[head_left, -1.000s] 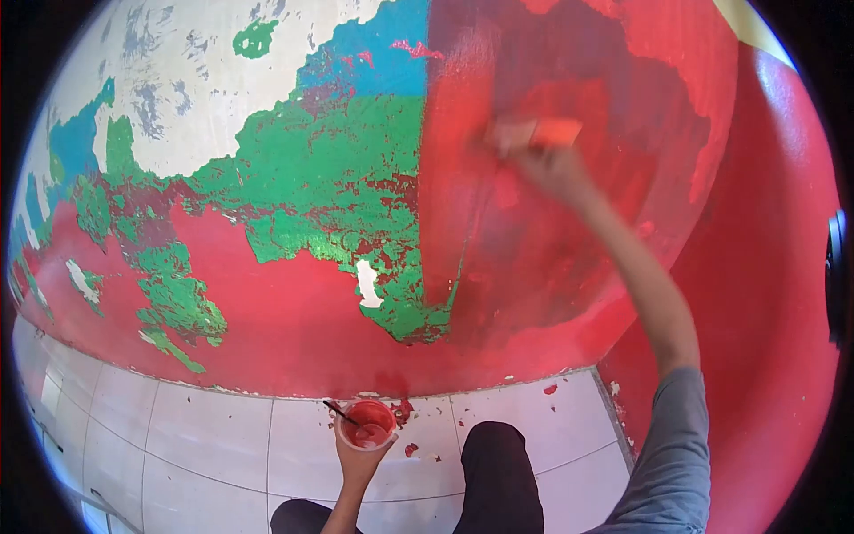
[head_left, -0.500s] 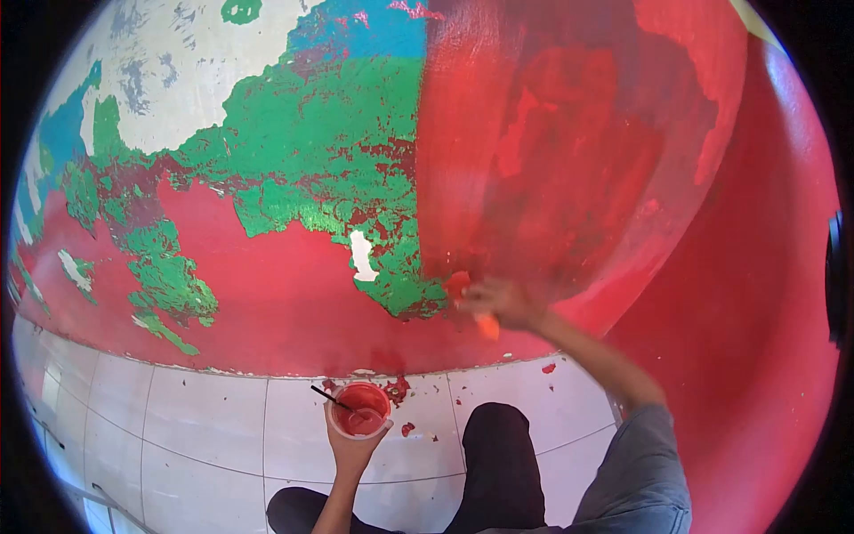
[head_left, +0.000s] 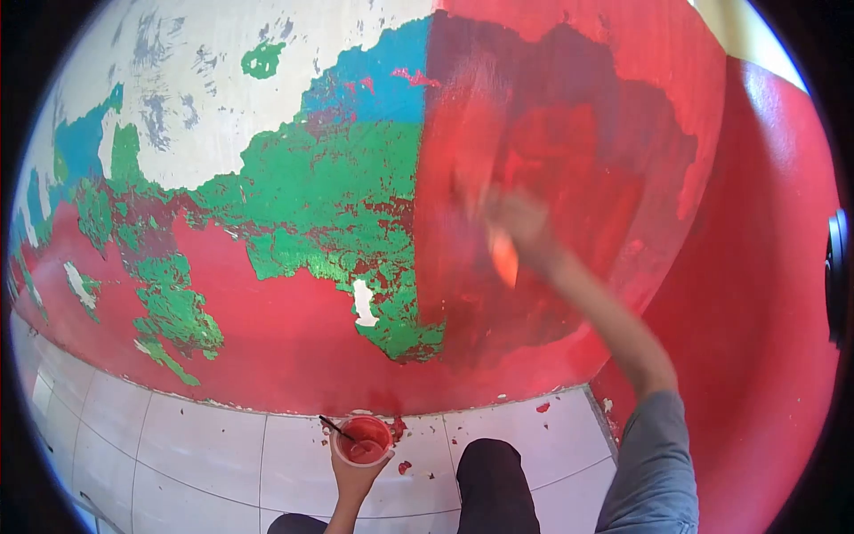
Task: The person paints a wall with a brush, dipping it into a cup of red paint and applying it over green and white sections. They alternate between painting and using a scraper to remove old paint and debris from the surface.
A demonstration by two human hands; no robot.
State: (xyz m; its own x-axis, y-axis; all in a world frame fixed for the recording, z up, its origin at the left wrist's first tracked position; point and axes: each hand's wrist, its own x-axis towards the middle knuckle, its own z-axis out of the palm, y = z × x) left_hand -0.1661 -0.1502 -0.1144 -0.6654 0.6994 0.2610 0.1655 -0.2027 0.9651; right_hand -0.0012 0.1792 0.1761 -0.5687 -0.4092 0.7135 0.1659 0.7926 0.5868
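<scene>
My left hand is wrapped round a small white-rimmed cup of red paint, held low above the floor. A dark thin stick leans out over the cup's rim. My right hand is closed on a paintbrush whose orange handle sticks out below the fingers. Motion blurs this hand and the brush head, which is up against the wall. Around the brush the wall is red, with brighter wet-looking strokes over darker red.
Left of the red area, the wall has peeling green paint, a blue patch and bare white plaster. White floor tiles run along its base, with red paint flakes. A red side wall stands to the right.
My right hand has moved the paintbrush up the wall from near the lower edge of the green patch. The view has tilted upward, while my left hand keeps holding the cup.
</scene>
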